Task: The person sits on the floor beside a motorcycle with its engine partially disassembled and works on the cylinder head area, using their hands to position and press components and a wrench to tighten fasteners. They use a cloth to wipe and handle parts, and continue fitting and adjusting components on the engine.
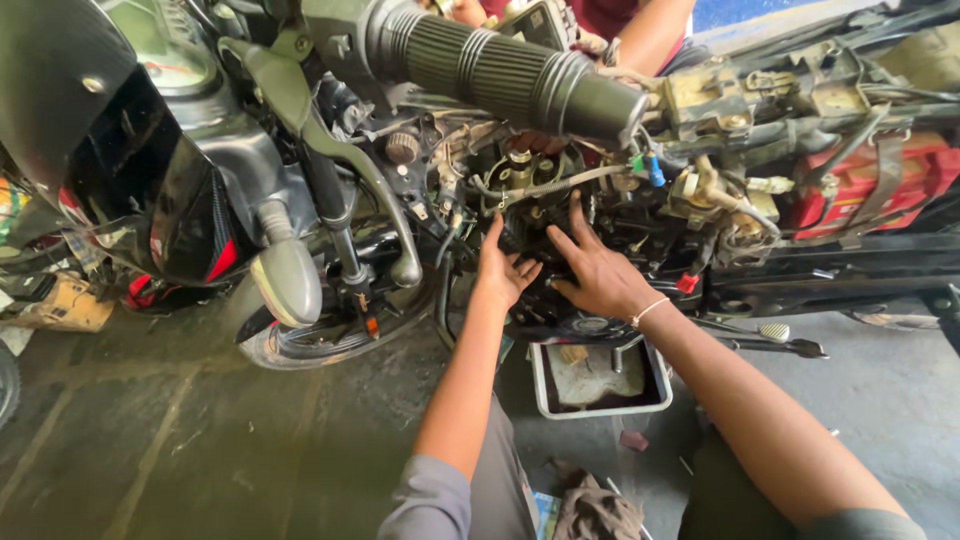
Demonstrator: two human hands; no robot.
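Both hands on the exposed motorcycle engine

The dark, greasy metal engine block (545, 215) sits mid-frame under the ribbed black handlebar grip (500, 65); the left hand (503, 272) presses its side, fingers curled, while the right hand (598, 275) lies spread flat against it, gripping nothing visible. A white rectangular tray (600, 408) rests on the floor below.

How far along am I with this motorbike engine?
Done: the covers look off, leaving the red battery and wiring bare. In hand: your left hand and right hand press on the engine. Left: parts lie in the tray below; nothing refitted.
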